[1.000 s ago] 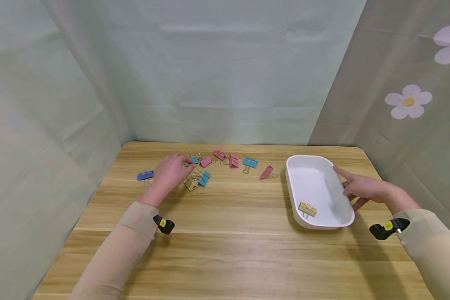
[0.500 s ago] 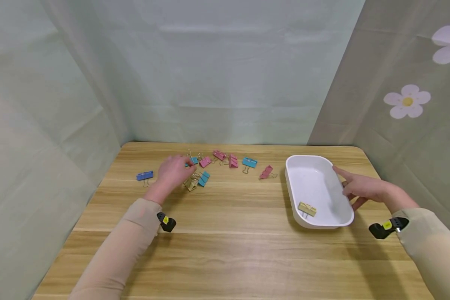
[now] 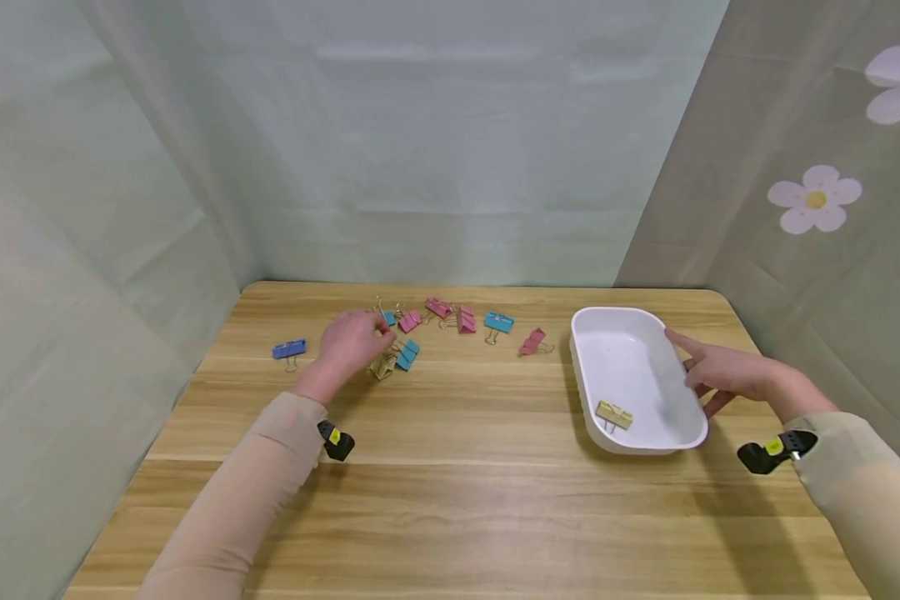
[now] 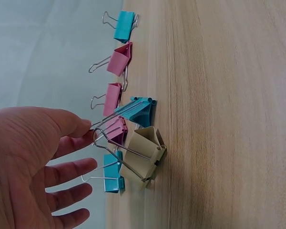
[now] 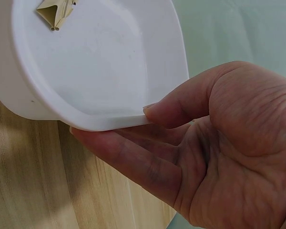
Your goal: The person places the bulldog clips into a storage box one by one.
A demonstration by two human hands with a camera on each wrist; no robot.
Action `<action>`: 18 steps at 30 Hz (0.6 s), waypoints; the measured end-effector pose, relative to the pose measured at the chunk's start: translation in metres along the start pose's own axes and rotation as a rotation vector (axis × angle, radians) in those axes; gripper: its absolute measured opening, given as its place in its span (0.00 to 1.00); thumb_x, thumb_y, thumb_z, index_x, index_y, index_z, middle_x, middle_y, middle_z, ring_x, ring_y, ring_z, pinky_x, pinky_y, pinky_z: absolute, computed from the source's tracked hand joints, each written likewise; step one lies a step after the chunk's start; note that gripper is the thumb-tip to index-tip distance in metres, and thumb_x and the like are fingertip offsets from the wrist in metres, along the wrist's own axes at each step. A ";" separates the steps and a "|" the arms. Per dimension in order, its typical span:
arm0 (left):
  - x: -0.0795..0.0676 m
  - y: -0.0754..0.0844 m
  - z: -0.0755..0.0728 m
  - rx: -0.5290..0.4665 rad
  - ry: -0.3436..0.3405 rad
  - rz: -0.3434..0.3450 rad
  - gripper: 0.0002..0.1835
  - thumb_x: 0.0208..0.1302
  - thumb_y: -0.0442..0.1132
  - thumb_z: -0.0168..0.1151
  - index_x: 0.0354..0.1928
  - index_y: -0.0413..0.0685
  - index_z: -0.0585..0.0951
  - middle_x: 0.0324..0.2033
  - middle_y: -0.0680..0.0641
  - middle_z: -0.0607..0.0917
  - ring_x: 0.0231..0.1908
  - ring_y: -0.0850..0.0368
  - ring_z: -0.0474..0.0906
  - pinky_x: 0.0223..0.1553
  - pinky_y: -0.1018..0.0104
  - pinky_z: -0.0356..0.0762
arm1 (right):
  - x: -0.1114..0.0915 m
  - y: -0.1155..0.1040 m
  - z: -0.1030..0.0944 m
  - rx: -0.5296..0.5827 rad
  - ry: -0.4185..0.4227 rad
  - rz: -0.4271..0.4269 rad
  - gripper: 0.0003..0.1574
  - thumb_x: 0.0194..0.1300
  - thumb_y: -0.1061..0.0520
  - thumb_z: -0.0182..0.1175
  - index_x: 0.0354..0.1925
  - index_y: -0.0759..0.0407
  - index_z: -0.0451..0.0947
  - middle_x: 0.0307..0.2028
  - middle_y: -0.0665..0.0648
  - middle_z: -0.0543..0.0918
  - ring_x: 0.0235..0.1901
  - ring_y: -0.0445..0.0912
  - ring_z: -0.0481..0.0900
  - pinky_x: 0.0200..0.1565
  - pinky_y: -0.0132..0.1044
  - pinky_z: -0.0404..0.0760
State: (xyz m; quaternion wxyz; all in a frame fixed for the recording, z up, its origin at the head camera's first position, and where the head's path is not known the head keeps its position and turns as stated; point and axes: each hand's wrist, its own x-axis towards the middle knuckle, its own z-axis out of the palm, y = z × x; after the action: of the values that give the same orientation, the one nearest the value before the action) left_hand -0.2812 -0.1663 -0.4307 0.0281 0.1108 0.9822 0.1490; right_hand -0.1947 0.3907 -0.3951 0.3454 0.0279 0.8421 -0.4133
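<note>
In the left wrist view, my left hand (image 3: 351,343) has thumb and index finger pinched at the wire handle of a light-blue binder clip (image 4: 139,112); the other fingers are spread. A gold binder clip (image 4: 144,155) lies right beside it, its wire loop close to the same fingertips. Pink binder clips (image 3: 410,321) and another light-blue clip (image 4: 113,172) sit just behind. My right hand (image 3: 731,375) grips the rim of a white tray (image 5: 88,123) at its right side, thumb inside and fingers outside. One gold clip (image 3: 614,414) is in the tray.
A dark blue clip (image 3: 289,349) lies at the left of the wooden table (image 3: 450,500). Farther right along the back are a light-blue clip (image 3: 498,322) and a pink clip (image 3: 532,342). Cloth curtains (image 3: 450,150) stand behind the table and at both sides.
My left hand has shifted slightly right, its fingertips now at the clip handles. My right hand and the tray have stayed in place.
</note>
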 end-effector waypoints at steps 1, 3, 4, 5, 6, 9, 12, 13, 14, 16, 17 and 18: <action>0.000 0.001 0.000 -0.001 0.001 -0.001 0.15 0.74 0.49 0.58 0.47 0.46 0.86 0.46 0.42 0.83 0.51 0.40 0.76 0.51 0.46 0.75 | 0.000 0.000 0.000 0.000 0.000 -0.001 0.65 0.69 0.65 0.55 0.79 0.49 0.17 0.72 0.85 0.51 0.47 0.56 0.81 0.42 0.54 0.87; 0.000 0.002 0.000 0.003 0.001 -0.004 0.14 0.74 0.48 0.58 0.46 0.46 0.86 0.44 0.43 0.83 0.49 0.41 0.76 0.50 0.47 0.75 | 0.000 0.000 0.000 0.003 -0.001 -0.003 0.65 0.68 0.65 0.55 0.79 0.49 0.17 0.72 0.85 0.51 0.47 0.56 0.81 0.42 0.54 0.87; 0.000 0.002 -0.001 0.004 0.001 -0.005 0.14 0.73 0.48 0.58 0.45 0.46 0.86 0.43 0.43 0.83 0.48 0.41 0.76 0.49 0.47 0.75 | -0.001 0.000 0.000 0.003 -0.002 -0.004 0.65 0.68 0.66 0.55 0.79 0.49 0.17 0.72 0.85 0.51 0.47 0.57 0.81 0.42 0.54 0.87; 0.001 0.003 -0.001 0.004 0.002 -0.005 0.14 0.73 0.47 0.58 0.44 0.46 0.86 0.42 0.43 0.83 0.48 0.42 0.76 0.49 0.47 0.75 | -0.001 0.000 0.000 0.003 -0.003 -0.006 0.65 0.68 0.66 0.55 0.79 0.50 0.17 0.72 0.85 0.51 0.48 0.57 0.81 0.42 0.54 0.87; 0.001 0.003 -0.001 0.006 0.002 -0.007 0.13 0.73 0.47 0.58 0.44 0.46 0.86 0.42 0.44 0.83 0.47 0.42 0.76 0.49 0.47 0.75 | -0.001 0.000 0.000 0.004 -0.004 -0.006 0.65 0.68 0.66 0.55 0.79 0.50 0.17 0.72 0.85 0.51 0.48 0.57 0.81 0.42 0.54 0.87; 0.002 0.004 -0.001 0.010 0.004 -0.009 0.13 0.73 0.47 0.58 0.43 0.46 0.86 0.42 0.44 0.84 0.47 0.42 0.76 0.49 0.48 0.75 | -0.001 -0.001 0.000 0.008 -0.005 -0.007 0.65 0.68 0.66 0.55 0.79 0.50 0.17 0.72 0.85 0.51 0.49 0.57 0.81 0.42 0.54 0.87; 0.004 0.005 0.000 0.014 0.004 -0.011 0.13 0.72 0.47 0.58 0.43 0.47 0.86 0.43 0.44 0.84 0.48 0.42 0.76 0.51 0.47 0.75 | -0.001 -0.001 0.000 0.013 -0.004 -0.007 0.65 0.68 0.66 0.55 0.79 0.49 0.17 0.72 0.84 0.51 0.49 0.57 0.81 0.42 0.54 0.87; 0.004 0.005 0.001 0.018 0.003 -0.010 0.13 0.72 0.47 0.58 0.43 0.47 0.86 0.43 0.44 0.84 0.48 0.43 0.76 0.52 0.48 0.75 | -0.001 -0.001 0.000 0.013 -0.005 -0.007 0.65 0.68 0.66 0.55 0.79 0.50 0.17 0.72 0.84 0.51 0.49 0.57 0.81 0.42 0.54 0.87; 0.005 0.005 0.002 0.021 0.002 -0.009 0.13 0.72 0.46 0.58 0.43 0.47 0.86 0.43 0.44 0.84 0.48 0.43 0.76 0.52 0.48 0.74 | -0.001 -0.001 0.001 0.013 -0.004 -0.007 0.65 0.68 0.66 0.55 0.79 0.50 0.17 0.72 0.84 0.51 0.49 0.57 0.81 0.42 0.54 0.87; 0.005 0.005 0.003 0.022 0.003 -0.011 0.12 0.72 0.46 0.58 0.43 0.47 0.86 0.42 0.44 0.84 0.48 0.42 0.76 0.51 0.48 0.75 | -0.001 -0.001 0.001 0.011 -0.003 -0.008 0.65 0.68 0.66 0.55 0.79 0.50 0.17 0.72 0.84 0.51 0.48 0.57 0.81 0.42 0.54 0.87; 0.006 0.006 0.003 0.023 0.003 -0.013 0.12 0.72 0.45 0.58 0.43 0.47 0.86 0.42 0.44 0.83 0.47 0.42 0.76 0.49 0.48 0.75 | -0.001 -0.001 0.001 0.010 -0.002 -0.009 0.65 0.67 0.66 0.55 0.79 0.50 0.17 0.72 0.85 0.51 0.48 0.57 0.81 0.42 0.54 0.87; 0.006 0.006 0.004 0.024 0.005 -0.015 0.12 0.72 0.45 0.58 0.43 0.47 0.86 0.41 0.44 0.83 0.47 0.42 0.75 0.48 0.49 0.75 | -0.001 0.000 0.001 0.008 -0.002 -0.009 0.65 0.67 0.66 0.55 0.79 0.50 0.17 0.72 0.85 0.51 0.48 0.57 0.81 0.42 0.54 0.87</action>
State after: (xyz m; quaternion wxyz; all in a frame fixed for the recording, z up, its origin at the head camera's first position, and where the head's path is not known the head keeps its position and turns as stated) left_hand -0.2853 -0.1583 -0.4326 0.0254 0.1033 0.9848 0.1374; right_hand -0.1934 0.3903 -0.3943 0.3442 0.0252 0.8402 -0.4183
